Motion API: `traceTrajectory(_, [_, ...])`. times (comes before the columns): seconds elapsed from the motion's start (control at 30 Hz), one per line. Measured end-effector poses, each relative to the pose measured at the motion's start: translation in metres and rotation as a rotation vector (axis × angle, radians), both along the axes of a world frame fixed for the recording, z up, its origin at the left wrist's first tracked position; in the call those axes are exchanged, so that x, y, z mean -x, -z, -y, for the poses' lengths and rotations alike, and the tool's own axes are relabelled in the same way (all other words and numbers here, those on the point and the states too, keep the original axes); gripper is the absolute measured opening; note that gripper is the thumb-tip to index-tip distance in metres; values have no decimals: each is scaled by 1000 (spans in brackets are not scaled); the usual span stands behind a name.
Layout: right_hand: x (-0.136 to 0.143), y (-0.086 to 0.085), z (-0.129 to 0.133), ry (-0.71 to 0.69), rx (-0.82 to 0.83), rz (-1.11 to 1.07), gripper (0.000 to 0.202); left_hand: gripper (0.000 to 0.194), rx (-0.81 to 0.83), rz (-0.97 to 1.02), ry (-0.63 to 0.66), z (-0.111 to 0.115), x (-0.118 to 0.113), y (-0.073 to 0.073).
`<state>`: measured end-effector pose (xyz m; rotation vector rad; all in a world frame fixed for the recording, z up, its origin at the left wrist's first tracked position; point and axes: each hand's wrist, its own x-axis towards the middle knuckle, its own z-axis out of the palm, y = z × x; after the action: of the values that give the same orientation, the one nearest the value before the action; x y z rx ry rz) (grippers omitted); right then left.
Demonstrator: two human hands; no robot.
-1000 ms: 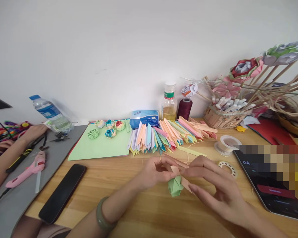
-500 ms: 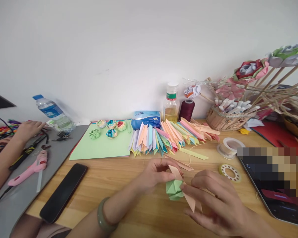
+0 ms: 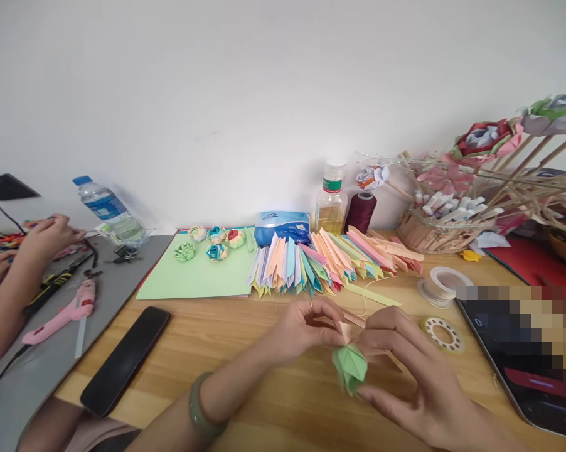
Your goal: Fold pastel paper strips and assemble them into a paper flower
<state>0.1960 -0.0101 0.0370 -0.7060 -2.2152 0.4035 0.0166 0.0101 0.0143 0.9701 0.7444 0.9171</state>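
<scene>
A small green folded-paper flower (image 3: 349, 366) hangs between my two hands, slightly blurred, with a peach paper strip (image 3: 344, 332) at its top. The thumb and fingers of my left hand (image 3: 311, 325) are pinched on that strip. My right hand (image 3: 408, 361) curls around the flower's right side, index and middle fingers at the strip and thumb near the flower's lower edge. Part of the strip shows behind the right fingers. Just beyond my hands lies a row of folded paper strips (image 3: 290, 263) in several colours.
Several finished paper flowers (image 3: 217, 252) sit on green paper sheets (image 3: 193, 282). A black phone (image 3: 125, 361), a pink glue gun (image 3: 71, 314) and a co-worker's hand (image 3: 52, 242) are on the left. To the right are a wire spool (image 3: 445, 282), a tape roll (image 3: 442, 334) and a tablet (image 3: 504, 364).
The green flower has turned and shifted slightly right, and the peach strip now shows mostly at its top. My right fingers have moved up toward the strip. The view has shifted slightly.
</scene>
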Motion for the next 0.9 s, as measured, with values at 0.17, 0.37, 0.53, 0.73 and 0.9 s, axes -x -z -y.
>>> traceTrajectory(0.17, [2, 1, -4, -35, -41, 102, 29, 36, 6, -46, -7, -1, 0, 3])
traceTrajectory(0.37, [2, 5, -6, -34, -87, 143, 30, 38, -30, -68, -30, -1, 0, 7])
traceTrajectory(0.53, [2, 7, -6, -53, -84, 126, 30, 42, 43, -6, -36, 0, 0, 5])
traceTrajectory(0.73, [2, 6, -8, -38, 13, 65, 36, 41, -5, 16, -84, -1, 0, 7])
traceTrajectory(0.9, [6, 6, -8, -21, 38, 73, 29, 37, -85, 34, -160, 0, -3, 8])
